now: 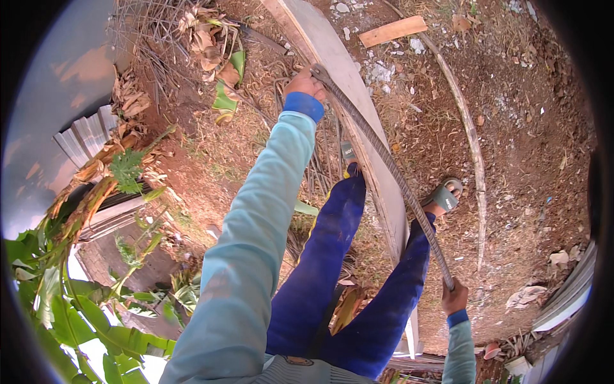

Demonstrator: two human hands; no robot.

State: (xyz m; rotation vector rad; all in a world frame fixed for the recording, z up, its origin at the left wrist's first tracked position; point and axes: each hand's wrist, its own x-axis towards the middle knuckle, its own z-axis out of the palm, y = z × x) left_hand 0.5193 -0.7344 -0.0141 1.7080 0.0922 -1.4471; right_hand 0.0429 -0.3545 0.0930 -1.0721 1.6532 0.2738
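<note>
I hold a long grey-brown ribbed pole [398, 171] slantwise across my front; what it is made of I cannot tell. My left hand [306, 84] is closed around its far end, with the arm stretched forward. Low on the right, my right hand [455, 299] grips the near end. Beneath the pole, a long pale board [350, 73] runs from the far edge of the view back between my legs. My right foot, in a grey-green sandal [444, 197], stands to the right of the board; the left sandal [347, 151] is partly hidden beside its left edge.
A thin bare branch [472, 137] lies on the dirt to the right, near a short wooden plank [393, 31]. Dry twigs and leaves [203, 45] are heaped at far left. Banana leaves [83, 320] stand at near left, and corrugated sheets [569, 291] at the right edge.
</note>
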